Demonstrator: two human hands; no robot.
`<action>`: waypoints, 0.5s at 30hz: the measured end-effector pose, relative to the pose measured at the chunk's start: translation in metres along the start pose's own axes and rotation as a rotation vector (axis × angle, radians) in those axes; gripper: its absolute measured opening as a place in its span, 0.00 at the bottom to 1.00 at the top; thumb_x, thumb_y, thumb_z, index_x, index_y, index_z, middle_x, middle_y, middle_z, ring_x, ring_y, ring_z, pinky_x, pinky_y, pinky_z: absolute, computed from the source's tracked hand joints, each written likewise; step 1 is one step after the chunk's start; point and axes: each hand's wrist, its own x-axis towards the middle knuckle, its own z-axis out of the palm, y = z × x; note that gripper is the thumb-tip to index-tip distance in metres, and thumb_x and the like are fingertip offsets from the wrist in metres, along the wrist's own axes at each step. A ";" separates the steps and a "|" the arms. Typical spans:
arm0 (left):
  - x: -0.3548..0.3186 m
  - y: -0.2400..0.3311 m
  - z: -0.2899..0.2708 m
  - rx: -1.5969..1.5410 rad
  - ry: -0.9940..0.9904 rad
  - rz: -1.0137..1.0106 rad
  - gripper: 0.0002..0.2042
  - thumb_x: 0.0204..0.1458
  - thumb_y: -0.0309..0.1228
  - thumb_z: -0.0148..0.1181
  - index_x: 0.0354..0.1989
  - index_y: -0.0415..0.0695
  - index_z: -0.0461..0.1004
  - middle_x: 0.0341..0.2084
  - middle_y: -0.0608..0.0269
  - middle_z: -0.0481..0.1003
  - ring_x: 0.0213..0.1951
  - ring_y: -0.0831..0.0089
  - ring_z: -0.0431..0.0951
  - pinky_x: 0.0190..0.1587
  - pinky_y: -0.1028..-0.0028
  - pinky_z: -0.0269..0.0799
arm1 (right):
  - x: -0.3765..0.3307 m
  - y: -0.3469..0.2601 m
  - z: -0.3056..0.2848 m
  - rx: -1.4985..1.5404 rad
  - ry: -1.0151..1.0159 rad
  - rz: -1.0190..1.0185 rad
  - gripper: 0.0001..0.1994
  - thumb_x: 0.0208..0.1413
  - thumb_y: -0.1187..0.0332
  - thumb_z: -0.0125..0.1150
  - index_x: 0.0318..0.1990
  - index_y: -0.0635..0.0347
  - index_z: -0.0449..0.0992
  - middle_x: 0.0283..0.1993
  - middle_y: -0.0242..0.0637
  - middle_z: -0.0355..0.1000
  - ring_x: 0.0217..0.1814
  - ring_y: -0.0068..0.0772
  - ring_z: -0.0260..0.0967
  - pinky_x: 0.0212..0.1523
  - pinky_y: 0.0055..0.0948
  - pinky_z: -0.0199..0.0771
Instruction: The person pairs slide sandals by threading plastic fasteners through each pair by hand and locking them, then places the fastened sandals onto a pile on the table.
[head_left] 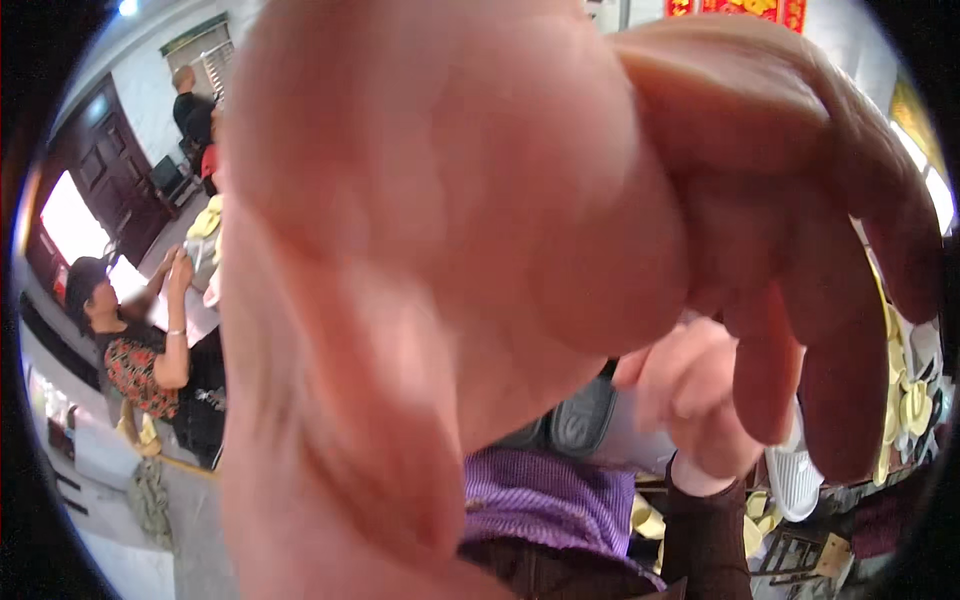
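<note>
My left hand (590, 230) is very close to the camera and covers most of the picture. Its fingers hang down on the right, stretched and partly apart, with nothing visible in them. Lower and farther off is my right hand (705, 395), in a dark brown sleeve (705, 530). Its fingers look bent and are smeared by motion, so whether it holds anything is unclear. Beside it on the left lies a dark slipper (583, 415), partly hidden by my left hand. A white ridged slipper (795, 485) is to the right of my right wrist.
Purple striped cloth (550, 495) covers my lap. Several yellow shoe-shaped pieces (915, 405) lie along the right. At the left, a seated person (145, 365) in a flowered top holds something up with both hands. Another person (190, 105) is farther back, near a dark door (115, 150).
</note>
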 end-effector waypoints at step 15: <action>0.004 0.015 0.004 0.222 -0.097 0.049 0.35 0.50 0.42 0.58 0.60 0.33 0.52 0.43 0.45 0.71 0.34 0.70 0.73 0.41 0.75 0.69 | 0.051 -0.044 0.061 0.884 -0.394 0.086 0.14 0.57 0.65 0.47 0.22 0.60 0.72 0.22 0.37 0.67 0.23 0.33 0.66 0.34 0.40 0.66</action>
